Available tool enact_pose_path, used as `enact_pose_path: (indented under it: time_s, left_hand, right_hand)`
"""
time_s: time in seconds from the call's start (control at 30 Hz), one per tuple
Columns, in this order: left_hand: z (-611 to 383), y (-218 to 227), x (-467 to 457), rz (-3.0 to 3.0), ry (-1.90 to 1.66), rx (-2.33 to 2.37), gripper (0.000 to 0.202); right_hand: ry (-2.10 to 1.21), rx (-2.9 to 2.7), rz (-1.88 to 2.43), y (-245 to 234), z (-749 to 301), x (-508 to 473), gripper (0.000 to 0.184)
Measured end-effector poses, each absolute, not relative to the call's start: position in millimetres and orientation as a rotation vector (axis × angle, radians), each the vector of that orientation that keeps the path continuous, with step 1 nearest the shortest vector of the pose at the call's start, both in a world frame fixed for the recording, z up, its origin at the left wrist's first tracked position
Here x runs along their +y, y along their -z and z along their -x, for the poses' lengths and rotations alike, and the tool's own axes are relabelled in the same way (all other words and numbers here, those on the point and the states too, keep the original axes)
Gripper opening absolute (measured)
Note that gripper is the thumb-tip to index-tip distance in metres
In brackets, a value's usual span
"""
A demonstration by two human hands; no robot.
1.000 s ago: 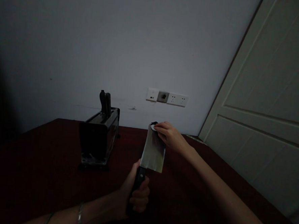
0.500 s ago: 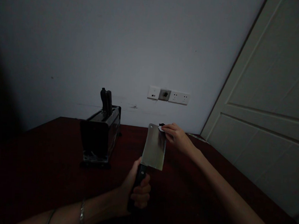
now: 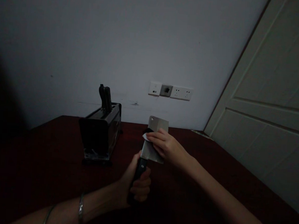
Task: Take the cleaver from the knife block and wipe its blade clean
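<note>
My left hand (image 3: 140,187) is closed round the black handle of a cleaver (image 3: 152,154). The broad metal blade points up and away from me, with a small hole in its far left corner. Against the blade's middle, my right hand (image 3: 165,144) presses a small white and black cloth (image 3: 146,137), pinched under its fingers. That hand covers part of the blade, and most of the cloth is hidden. To the left of both hands stands a black knife block (image 3: 93,135) with dark-handled knives (image 3: 105,97) in its top.
A dark red table (image 3: 59,174) lies under everything, its far edge near a pale wall (image 3: 93,37). Sockets and a switch plate (image 3: 181,93) are set in the wall behind the cleaver. A white panelled door (image 3: 260,125) slants along the right side.
My right hand has moved the cloth from the blade's far end down and left to its middle. My left hand keeps its grip on the cleaver, and the view has shifted slightly.
</note>
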State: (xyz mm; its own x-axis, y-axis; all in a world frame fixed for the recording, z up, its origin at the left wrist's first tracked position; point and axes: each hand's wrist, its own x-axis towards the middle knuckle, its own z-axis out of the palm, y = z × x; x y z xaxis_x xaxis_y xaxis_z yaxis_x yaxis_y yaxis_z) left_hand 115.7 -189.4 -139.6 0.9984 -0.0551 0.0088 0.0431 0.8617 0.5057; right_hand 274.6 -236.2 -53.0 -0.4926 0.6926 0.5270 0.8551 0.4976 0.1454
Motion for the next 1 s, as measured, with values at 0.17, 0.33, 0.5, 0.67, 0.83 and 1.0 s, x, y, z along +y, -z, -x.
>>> enact_pose_path:
  time_s: [0.17,0.33,0.5,0.67,0.83,1.0]
  left_hand:
    - [-117,139,-185,-0.518,-0.002,-0.019,0.082]
    - [-117,139,-184,-0.511,0.021,-0.053,0.081]
    - [-116,133,-187,-0.548,0.067,-0.08,0.083]
    - [-115,129,-186,-0.56,0.045,-0.094,0.075]
    - [-115,132,-184,-0.531,0.008,-0.108,0.071]
    - [-116,135,-184,-0.515,0.005,-0.117,0.072]
  right_hand:
    - [0.459,-2.414,1.236,69,-264,-254,0.03]
    - [0.346,-2.363,1.236,62,-274,-251,0.028]
    - [0.227,-2.295,1.175,46,-277,-247,0.024]
    - [0.248,-2.246,1.181,41,-275,-247,0.025]
    - [0.214,-2.19,1.218,46,-277,-245,0.02]
    - [0.167,-2.32,1.238,49,-276,-246,0.02]
